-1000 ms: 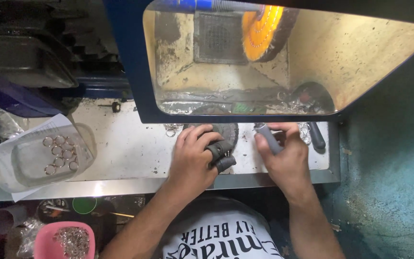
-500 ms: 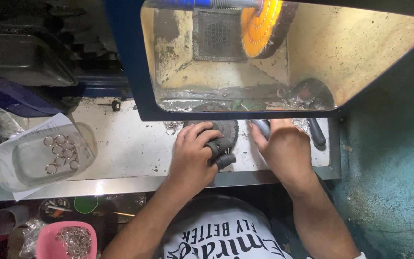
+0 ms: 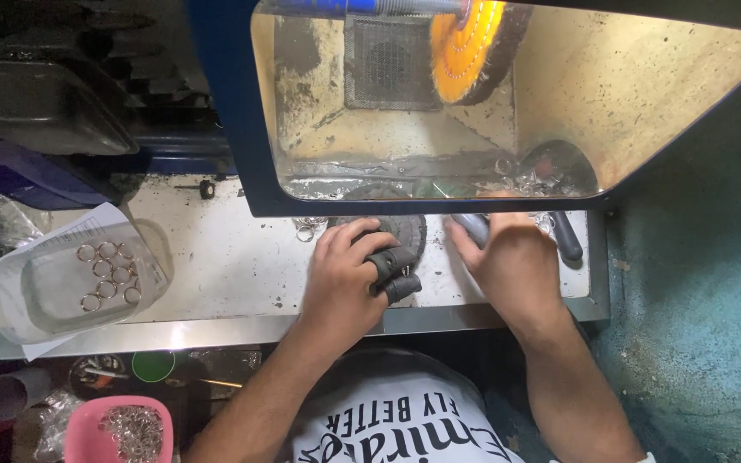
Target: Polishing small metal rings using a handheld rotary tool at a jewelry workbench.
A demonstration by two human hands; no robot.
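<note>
One dark round pad point(image 3: 400, 230) lies flat on the metal bench point(image 3: 233, 266), just under the lower edge of the blue-framed window point(image 3: 225, 129), and both hands are gathered at it. Being round and flat, it has no long axis and points no way. It lies straight ahead of the left hand point(image 3: 345, 279), whose fingers point(image 3: 392, 261), two of them in dark sleeves, curl over its near edge and touch it; what that hand grips beneath, if anything, I cannot tell. The right hand point(image 3: 512, 261) sits just beside the pad on its right, closed round a grey handle point(image 3: 473, 227) whose long axis runs up and to the left, its tip close to the pad's edge. The left hand is the nearer. Behind the window hangs an orange buffing wheel point(image 3: 469, 51). Well off to the left stands a clear tray point(image 3: 10, 291) holding small rings point(image 3: 105, 270); below the bench edge, a pink tub point(image 3: 79, 424).
</note>
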